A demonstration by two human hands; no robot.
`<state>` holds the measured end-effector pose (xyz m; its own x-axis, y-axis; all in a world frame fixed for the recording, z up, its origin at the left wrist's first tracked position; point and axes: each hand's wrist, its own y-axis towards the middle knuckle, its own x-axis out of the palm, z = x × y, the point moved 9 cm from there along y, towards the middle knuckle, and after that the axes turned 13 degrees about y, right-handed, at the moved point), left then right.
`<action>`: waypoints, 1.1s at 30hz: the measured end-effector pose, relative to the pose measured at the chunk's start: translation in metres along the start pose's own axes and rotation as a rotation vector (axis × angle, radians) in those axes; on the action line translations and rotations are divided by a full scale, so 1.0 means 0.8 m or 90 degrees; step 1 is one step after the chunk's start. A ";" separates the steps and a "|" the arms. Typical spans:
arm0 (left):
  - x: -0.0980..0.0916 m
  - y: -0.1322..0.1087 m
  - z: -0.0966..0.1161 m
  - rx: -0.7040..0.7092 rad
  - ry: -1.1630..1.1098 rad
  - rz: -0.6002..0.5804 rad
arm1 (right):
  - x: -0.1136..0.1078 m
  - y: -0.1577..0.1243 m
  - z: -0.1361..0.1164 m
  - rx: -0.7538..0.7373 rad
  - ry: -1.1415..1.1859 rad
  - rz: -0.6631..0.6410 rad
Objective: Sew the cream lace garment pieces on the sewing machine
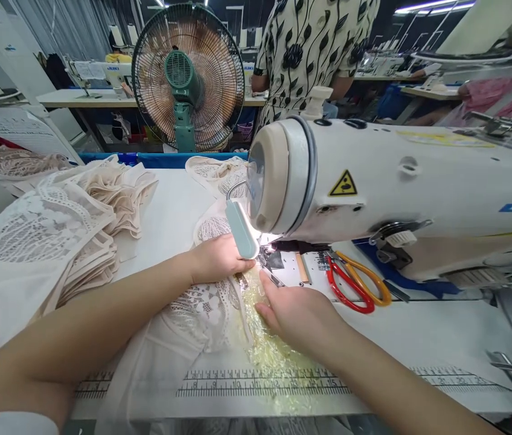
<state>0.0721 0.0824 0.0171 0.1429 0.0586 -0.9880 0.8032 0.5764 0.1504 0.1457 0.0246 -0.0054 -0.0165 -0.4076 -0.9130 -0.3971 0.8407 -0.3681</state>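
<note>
Head view of a sewing station. The left hand (pixel 220 258) rests on the cream lace piece (pixel 206 308) just left of the presser foot (pixel 267 257). The lamp (pixel 241 229) covers its fingertips, so whether its grip pinches the cloth or only presses on it cannot be told. The right hand (pixel 294 314) lies flat with its grip spread, fingers side by side, pressing the yellowish sheer strip (pixel 269 350) onto the lace in front of the foot.

The work is judged to be feeding two layers under the needle. To do it well, both edges should stay aligned, the cloth taut between the hands, and the right fingertips clear of the needle (they are already near it).

Edges and room: the sewing machine (pixel 396 181) walls off the far right, and the red and orange scissors (pixel 355 281) lie just beside the right hand. A stack of lace pieces (pixel 88 241) crowds the left. The desk (pixel 419 338) is bare toward the printed ruler (pixel 260 382) at its near edge.
</note>
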 end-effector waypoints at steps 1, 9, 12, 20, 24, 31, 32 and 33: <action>0.001 0.001 -0.003 -0.008 -0.004 -0.004 | 0.000 0.000 0.000 -0.002 0.004 0.004; 0.003 0.002 -0.029 -0.078 0.008 -0.011 | 0.002 -0.001 0.001 -0.006 0.000 0.028; 0.004 0.002 -0.031 -0.059 0.111 -0.021 | 0.002 -0.006 0.001 -0.015 0.025 0.050; -0.043 -0.026 0.021 0.024 0.237 0.033 | 0.015 -0.050 0.016 -0.061 0.250 0.080; -0.028 -0.038 0.049 0.044 0.134 -0.081 | 0.024 -0.074 0.017 -0.115 0.398 0.166; -0.035 -0.033 0.017 -0.212 -0.150 -0.068 | 0.026 -0.087 -0.007 -0.170 0.614 0.296; -0.037 -0.033 0.015 -0.238 -0.154 -0.060 | 0.023 -0.086 -0.017 -0.190 0.614 0.285; -0.039 -0.032 0.012 -0.263 -0.157 -0.051 | 0.021 -0.085 -0.030 -0.214 0.608 0.260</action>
<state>0.0528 0.0578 0.0446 0.2630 -0.1651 -0.9506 0.5279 0.8493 -0.0015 0.1508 -0.0479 0.0085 -0.8521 -0.3508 -0.3883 -0.4278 0.8943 0.1309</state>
